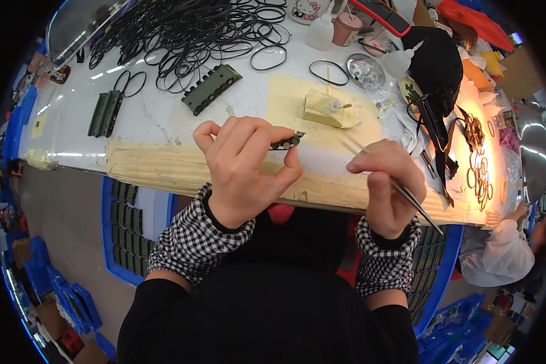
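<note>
Between the thumb and fingers of my left hand (242, 164) is a dark green model part with small wheels (291, 142), mostly covered by the fingers. My right hand (389, 182) is closed round metal tweezers (409, 199); their tips point up and left, apart from the part. Beyond my left hand, a green wheeled model part (211, 89) lies tilted on the table. Farther left rests another green part (105, 113), with a thin black band (134, 84) at its top. A yellowish block (325, 109) with a small nozzle-like piece on it sits beyond and between my hands.
A large tangle of black bands (182, 30) covers the far left. White squeeze bottles (320, 33), a pink cup (347, 29) and a metal dish (365, 71) stand at the back. Blue trays of green parts (118, 242) flank me below the taped table edge (164, 159). Another person (497, 255) sits at right.
</note>
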{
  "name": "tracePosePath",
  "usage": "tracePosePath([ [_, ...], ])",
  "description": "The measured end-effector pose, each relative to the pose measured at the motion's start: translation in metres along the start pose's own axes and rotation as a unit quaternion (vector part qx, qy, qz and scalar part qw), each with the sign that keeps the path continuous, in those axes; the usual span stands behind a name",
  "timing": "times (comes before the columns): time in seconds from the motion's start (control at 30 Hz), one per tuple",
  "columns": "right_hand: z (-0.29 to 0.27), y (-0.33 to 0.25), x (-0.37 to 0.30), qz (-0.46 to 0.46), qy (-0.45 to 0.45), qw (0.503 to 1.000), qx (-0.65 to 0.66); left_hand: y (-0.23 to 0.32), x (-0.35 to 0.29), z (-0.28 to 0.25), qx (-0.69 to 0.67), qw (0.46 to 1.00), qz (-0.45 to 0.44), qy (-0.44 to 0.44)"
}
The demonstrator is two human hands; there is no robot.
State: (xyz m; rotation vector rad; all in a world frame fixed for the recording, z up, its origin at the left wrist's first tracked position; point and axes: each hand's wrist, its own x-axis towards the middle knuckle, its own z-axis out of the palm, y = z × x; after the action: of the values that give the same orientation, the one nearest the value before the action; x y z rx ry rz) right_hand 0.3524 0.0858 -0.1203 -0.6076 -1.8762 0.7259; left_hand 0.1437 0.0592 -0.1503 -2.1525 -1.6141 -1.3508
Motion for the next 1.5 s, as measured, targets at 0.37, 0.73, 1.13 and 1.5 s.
tracePosePath([
  [0.37,0.014,0.04,0.022,0.053,0.085,0.942,-0.322,-0.004,0.021,0.026,-0.007,0.999,-0.006,0.05],
  [0.73,0.01,0.03,0.026,0.016,0.141,0.938,-0.316,-0.006,0.017,0.027,-0.021,0.998,0.005,0.062],
  [1.13,0.012,0.048,0.027,0.025,0.109,0.943,-0.314,-0.006,0.017,0.029,-0.016,0.998,0.008,0.054],
  [1.5,0.016,0.048,0.026,0.038,0.083,0.946,-0.311,-0.009,0.015,0.033,-0.012,0.997,0.013,0.074],
])
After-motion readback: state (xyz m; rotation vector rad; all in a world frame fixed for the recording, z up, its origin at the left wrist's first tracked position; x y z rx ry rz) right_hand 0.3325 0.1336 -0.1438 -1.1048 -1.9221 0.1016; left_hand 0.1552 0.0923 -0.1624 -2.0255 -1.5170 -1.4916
